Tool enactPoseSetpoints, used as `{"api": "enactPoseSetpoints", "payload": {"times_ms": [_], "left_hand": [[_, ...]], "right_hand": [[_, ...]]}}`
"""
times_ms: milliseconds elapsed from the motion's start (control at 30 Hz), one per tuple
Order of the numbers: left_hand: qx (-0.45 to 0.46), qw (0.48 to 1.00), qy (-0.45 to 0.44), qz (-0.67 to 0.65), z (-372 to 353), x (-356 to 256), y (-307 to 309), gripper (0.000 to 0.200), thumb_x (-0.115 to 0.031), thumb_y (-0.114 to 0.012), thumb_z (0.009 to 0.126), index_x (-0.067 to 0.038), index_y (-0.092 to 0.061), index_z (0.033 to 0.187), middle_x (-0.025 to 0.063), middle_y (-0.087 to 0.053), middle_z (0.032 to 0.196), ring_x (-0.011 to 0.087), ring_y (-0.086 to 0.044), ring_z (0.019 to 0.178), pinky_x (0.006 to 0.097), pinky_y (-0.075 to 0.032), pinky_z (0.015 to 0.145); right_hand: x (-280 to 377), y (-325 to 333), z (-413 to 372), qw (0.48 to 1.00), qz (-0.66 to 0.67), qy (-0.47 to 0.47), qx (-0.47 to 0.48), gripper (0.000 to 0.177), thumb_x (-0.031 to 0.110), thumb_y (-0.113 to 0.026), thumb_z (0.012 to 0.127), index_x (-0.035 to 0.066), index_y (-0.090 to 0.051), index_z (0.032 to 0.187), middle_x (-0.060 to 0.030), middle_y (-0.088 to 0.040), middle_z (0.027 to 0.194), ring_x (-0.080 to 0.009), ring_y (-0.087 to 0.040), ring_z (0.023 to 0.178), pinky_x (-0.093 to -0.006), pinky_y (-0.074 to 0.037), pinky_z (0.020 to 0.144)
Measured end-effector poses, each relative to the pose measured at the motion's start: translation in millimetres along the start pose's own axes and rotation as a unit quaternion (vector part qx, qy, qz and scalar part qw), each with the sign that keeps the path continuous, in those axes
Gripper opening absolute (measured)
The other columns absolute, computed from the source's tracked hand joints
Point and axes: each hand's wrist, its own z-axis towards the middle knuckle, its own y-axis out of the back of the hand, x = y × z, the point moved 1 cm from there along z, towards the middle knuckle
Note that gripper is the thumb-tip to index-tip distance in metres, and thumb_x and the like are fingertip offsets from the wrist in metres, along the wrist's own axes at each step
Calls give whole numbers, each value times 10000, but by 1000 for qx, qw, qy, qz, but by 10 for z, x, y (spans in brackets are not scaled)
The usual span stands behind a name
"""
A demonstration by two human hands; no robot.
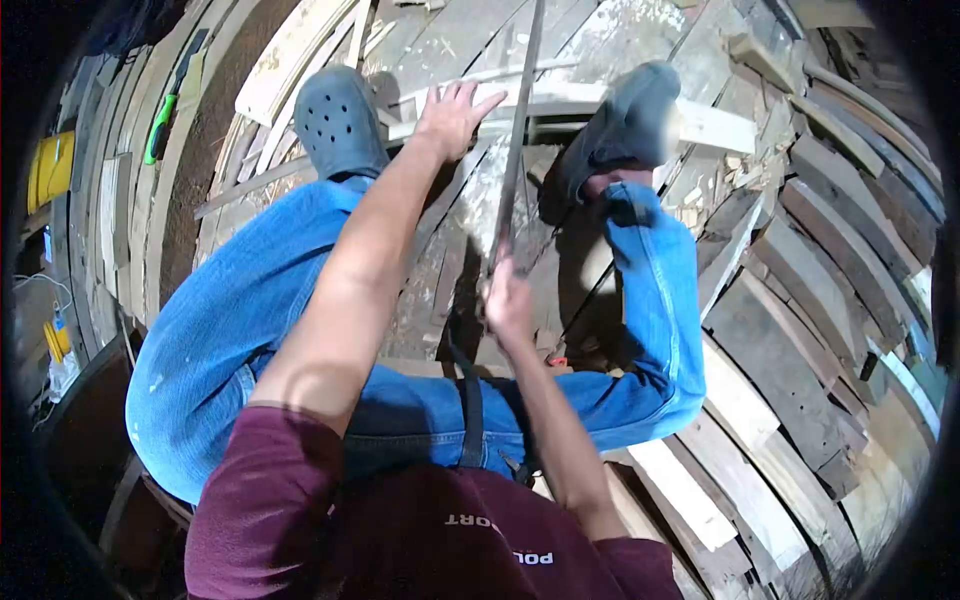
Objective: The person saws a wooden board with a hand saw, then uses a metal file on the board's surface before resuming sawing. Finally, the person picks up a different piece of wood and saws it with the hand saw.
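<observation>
My left hand [455, 118] lies with its fingers spread on a pale wooden strip [562, 94] that runs crosswise under my shoes. A long thin dark tool [520, 130], perhaps a saw blade, crosses the strip just right of that hand and extends to the top edge of the view. My right hand [510, 300] is closed around the near end of this tool, between my knees. A grey clog [340, 118] is on my left foot, and the other clog [625, 120] presses near the strip's right part.
Stacked boards [800, 300] fill the right side. More planks [190, 150] stand at the left, with a green-handled tool [160, 130] on them. A yellow object [50, 170] is at the far left. Wood chips are scattered over the plank floor [440, 50].
</observation>
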Motion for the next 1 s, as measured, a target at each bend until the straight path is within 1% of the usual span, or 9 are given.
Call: {"api": "enactPoseSetpoints", "payload": {"times_ms": [367,467,500,533,600,633,733,933,1000], "left_hand": [[25,999,11,-19,-12,-31,101,929,-155,-713,745,-352,-189,1487,159,-327,1438,311,-339,1336,533,-283,1070],[-12,1000,7,22,51,10,-115,925,-190,-719,750,-350,-184,1488,157,-322,1436,316,-344,1330,538,-295,1060],[-7,1000,9,-10,6,-12,-36,922,-202,-724,754,-349,-184,1487,155,-316,1437,317,-345,1325,536,-295,1061],[39,999,17,-16,4,-29,57,830,-109,-603,817,-349,-181,1489,130,-300,1469,287,-314,1353,529,-278,1079],[22,999,17,-15,-1,-32,50,846,-108,-612,807,-354,-178,1490,129,-304,1466,282,-310,1355,524,-286,1070],[26,999,15,-21,-2,-25,57,855,-111,-623,797,-355,-185,1490,130,-305,1466,281,-318,1350,520,-288,1067],[-1,1000,9,9,12,-13,-2,937,-256,-757,739,-337,-196,1485,135,-318,1442,302,-338,1330,524,-285,1065],[1,1000,9,-11,37,12,-30,942,-190,-737,738,-341,-188,1488,161,-335,1427,306,-338,1331,534,-266,1072],[-1,1000,11,-21,8,-11,26,944,-192,-739,732,-341,-192,1487,164,-332,1431,307,-334,1335,535,-262,1077]], "right_hand": [[-172,40,-66,996,-35,81,1,656,512,-337,992,57,-468,538,-13,-453,466,-125,-461,409,-314,-345,403],[-120,80,295,996,32,-48,63,642,518,-339,990,72,-475,548,3,-439,469,-105,-459,440,-312,-336,427],[-15,98,345,997,35,17,61,628,515,-336,992,83,-473,557,15,-428,483,-93,-437,448,-304,-331,433],[-23,97,262,998,35,-9,56,640,495,-334,997,56,-488,558,-6,-442,488,-110,-443,455,-323,-335,450],[15,76,114,998,35,-45,41,664,457,-331,1006,1,-517,560,-50,-472,498,-144,-456,470,-361,-343,483],[-68,88,-27,999,10,23,30,650,437,-340,1007,-24,-529,590,-81,-479,494,-173,-486,472,-375,-356,490],[-140,114,-15,999,3,-14,42,636,421,-346,1008,-44,-537,619,-100,-483,500,-193,-505,481,-383,-363,491],[15,75,101,995,-19,-67,77,667,536,-247,1002,73,-489,586,12,-419,512,-107,-401,455,-297,-315,452],[-137,32,-151,997,-53,52,15,688,534,-269,1000,23,-515,610,3,-446,521,-98,-468,518,-300,-357,497]]}}
